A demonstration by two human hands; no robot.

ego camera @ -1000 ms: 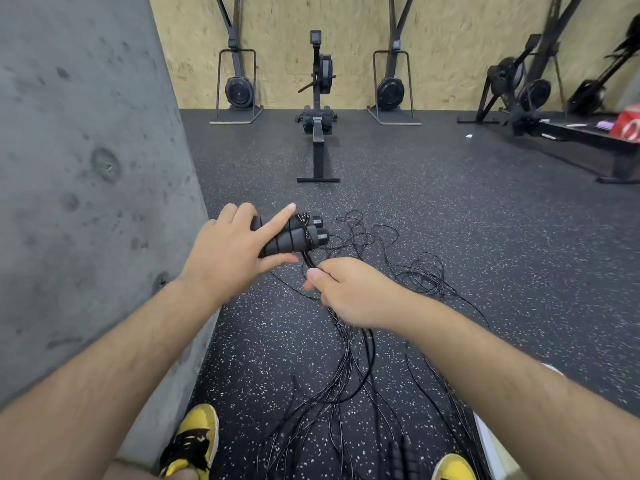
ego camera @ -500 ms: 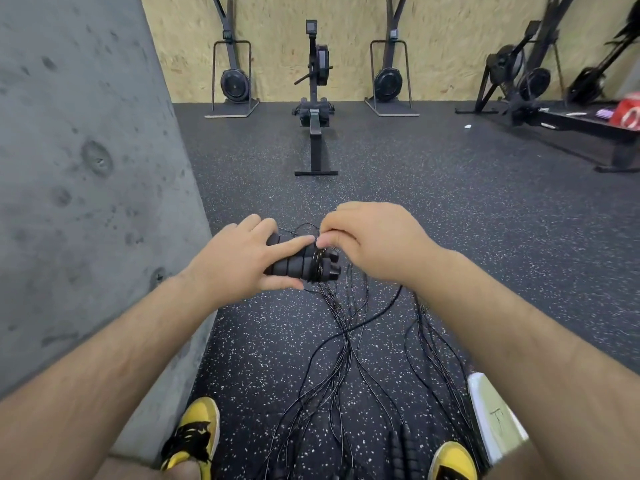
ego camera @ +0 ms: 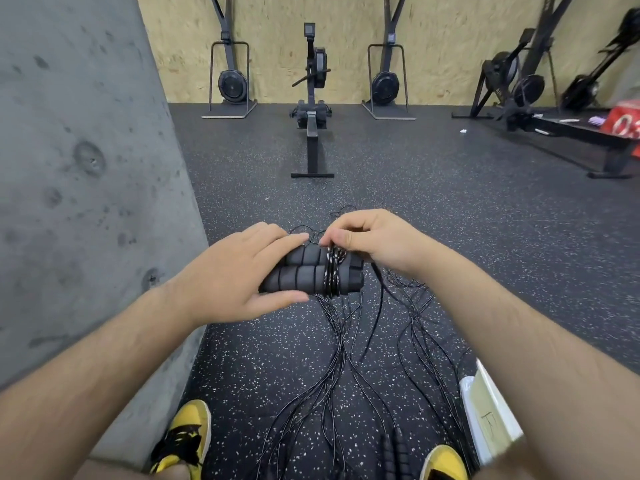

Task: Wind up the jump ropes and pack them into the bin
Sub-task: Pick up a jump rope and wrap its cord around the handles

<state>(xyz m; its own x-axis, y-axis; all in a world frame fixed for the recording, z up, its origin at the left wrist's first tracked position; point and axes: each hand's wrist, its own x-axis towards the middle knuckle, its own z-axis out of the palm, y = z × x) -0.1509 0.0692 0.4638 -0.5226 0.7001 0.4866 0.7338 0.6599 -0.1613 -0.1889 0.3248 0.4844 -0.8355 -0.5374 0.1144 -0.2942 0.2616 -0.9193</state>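
Left hand (ego camera: 225, 282) wrapped around two black foam handles (ego camera: 308, 275) held side by side, thumb below, fingers (ego camera: 277, 239) laid over the top. Right hand (ego camera: 372, 239) curled just above the handles' free end, fingertips pinching thin black cord (ego camera: 332, 271) wound in several turns around both handles. Loose cord hanging from the wound turns down to the floor. More jump ropes (ego camera: 346, 375) spread in a tangle of thin black strands over the speckled black rubber floor (ego camera: 450, 220), running down between two yellow-and-black shoes (ego camera: 181, 441). Another pair of black handles (ego camera: 393, 452) lying on the floor between the shoes. Corner of a pale translucent bin (ego camera: 485, 417) at lower right, beside the right forearm. Grey concrete wall (ego camera: 79, 168) along the left. Black rowing machine (ego camera: 313, 98) straight ahead, further machines standing upright against a chipboard wall (ego camera: 346, 15) behind it.
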